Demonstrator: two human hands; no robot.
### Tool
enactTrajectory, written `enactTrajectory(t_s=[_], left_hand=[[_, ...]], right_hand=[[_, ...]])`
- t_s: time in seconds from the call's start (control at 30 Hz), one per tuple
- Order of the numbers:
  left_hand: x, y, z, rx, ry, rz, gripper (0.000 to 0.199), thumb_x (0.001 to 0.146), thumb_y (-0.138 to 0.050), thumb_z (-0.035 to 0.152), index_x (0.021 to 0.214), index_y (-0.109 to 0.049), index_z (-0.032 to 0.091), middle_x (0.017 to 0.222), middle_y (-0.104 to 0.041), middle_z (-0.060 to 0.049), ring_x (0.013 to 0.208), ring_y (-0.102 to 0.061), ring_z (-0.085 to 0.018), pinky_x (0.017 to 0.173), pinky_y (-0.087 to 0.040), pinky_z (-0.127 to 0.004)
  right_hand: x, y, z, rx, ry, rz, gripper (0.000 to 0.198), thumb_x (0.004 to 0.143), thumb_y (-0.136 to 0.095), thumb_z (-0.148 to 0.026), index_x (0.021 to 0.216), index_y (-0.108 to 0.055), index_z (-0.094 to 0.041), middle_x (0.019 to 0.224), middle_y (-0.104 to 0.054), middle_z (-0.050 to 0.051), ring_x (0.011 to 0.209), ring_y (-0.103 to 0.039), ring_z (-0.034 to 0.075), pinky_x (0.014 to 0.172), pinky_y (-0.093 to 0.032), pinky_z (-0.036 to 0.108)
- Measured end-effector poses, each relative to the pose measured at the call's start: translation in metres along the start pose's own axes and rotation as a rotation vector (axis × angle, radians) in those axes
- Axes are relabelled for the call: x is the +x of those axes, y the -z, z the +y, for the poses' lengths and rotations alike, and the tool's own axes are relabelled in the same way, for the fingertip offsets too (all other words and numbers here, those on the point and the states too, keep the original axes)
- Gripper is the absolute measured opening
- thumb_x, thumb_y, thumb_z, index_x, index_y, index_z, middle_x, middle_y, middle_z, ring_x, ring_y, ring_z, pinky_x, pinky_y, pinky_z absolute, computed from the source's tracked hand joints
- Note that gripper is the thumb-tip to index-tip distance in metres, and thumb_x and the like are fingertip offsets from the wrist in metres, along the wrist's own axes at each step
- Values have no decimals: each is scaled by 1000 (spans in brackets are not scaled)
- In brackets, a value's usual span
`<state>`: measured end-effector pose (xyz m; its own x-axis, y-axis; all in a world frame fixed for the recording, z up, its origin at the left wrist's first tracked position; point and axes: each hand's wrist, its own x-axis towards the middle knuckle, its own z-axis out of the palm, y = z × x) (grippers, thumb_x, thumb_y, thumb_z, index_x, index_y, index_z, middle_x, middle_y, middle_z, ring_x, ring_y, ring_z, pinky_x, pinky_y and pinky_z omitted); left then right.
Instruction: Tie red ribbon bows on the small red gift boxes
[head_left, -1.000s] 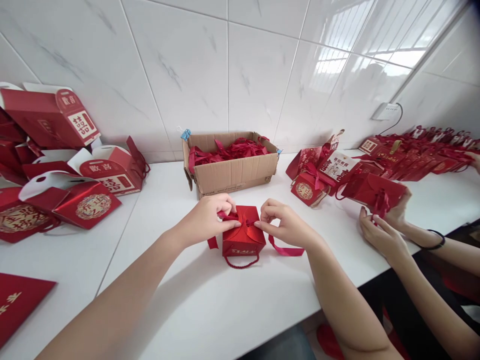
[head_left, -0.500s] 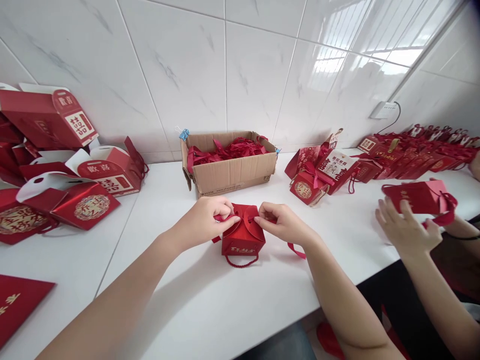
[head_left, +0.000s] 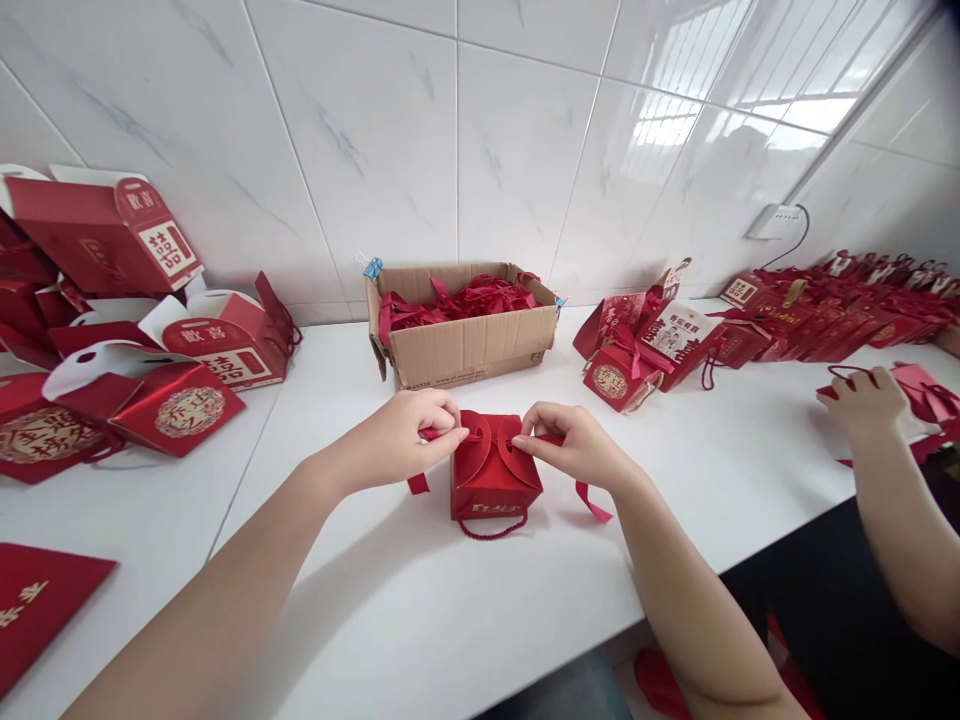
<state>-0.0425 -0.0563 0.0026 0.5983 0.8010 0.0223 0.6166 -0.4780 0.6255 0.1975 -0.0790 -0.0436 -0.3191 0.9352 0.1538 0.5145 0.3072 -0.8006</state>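
Note:
A small red gift box (head_left: 495, 486) with gold lettering and a rope handle sits on the white table before me. Its rounded top flaps lean together, and a red ribbon (head_left: 596, 503) runs through the holes in them. My left hand (head_left: 424, 435) pinches the ribbon at the left flap; a short end hangs below the fingers. On the other side my right hand (head_left: 566, 440) pinches the ribbon by the right flap, its loose tail dangling beneath the wrist.
A cardboard box (head_left: 472, 350) of red ribbons stands against the tiled wall. Open red boxes (head_left: 187, 410) are piled at left, with a flat red piece (head_left: 45, 610) nearer. Finished-looking boxes (head_left: 810, 315) line the right. A co-worker's hand (head_left: 870, 405) holds another red box there.
Both my hands have drawn slightly apart with the ribbon, and the ribbon's left end hangs further left. The co-worker's hand and box have moved right.

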Motion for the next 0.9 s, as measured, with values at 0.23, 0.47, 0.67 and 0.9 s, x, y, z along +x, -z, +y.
enactTrajectory(t_s=[0.23, 0.47, 0.67, 0.9], left_hand=[[-4, -3, 5, -40, 46, -103, 41, 86, -47, 33, 51, -36, 14, 101, -56, 1, 47, -35, -3, 51, -37, -24], [-8, -9, 6, 54, 7, -159, 35, 86, -43, 27, 54, -37, 14, 99, -52, 1, 52, -35, -5, 52, -34, -26], [-9, -7, 5, 92, 7, -177, 34, 85, -42, 25, 54, -36, 14, 104, -52, 1, 51, -34, -6, 53, -33, -27], [-8, -6, 5, 92, 18, -156, 32, 84, -42, 23, 53, -37, 14, 107, -54, 2, 51, -35, -5, 53, -34, -27]], right_hand=[[1, -4, -1, -10, 2, 3, 19, 83, -60, -36, 75, -54, -20, 55, -42, -6, 51, -34, 9, 49, -30, 22], [2, -8, -1, -19, -2, 6, 20, 83, -59, -35, 73, -52, -20, 57, -44, -6, 53, -36, 9, 50, -30, 22], [1, -3, -2, -21, -15, -23, 21, 83, -60, -36, 73, -51, -20, 56, -42, -7, 53, -35, 8, 51, -31, 22], [0, 2, 2, -7, -8, -72, 20, 93, -44, -36, 80, -50, -21, 63, -47, -5, 55, -39, 9, 52, -32, 22]])
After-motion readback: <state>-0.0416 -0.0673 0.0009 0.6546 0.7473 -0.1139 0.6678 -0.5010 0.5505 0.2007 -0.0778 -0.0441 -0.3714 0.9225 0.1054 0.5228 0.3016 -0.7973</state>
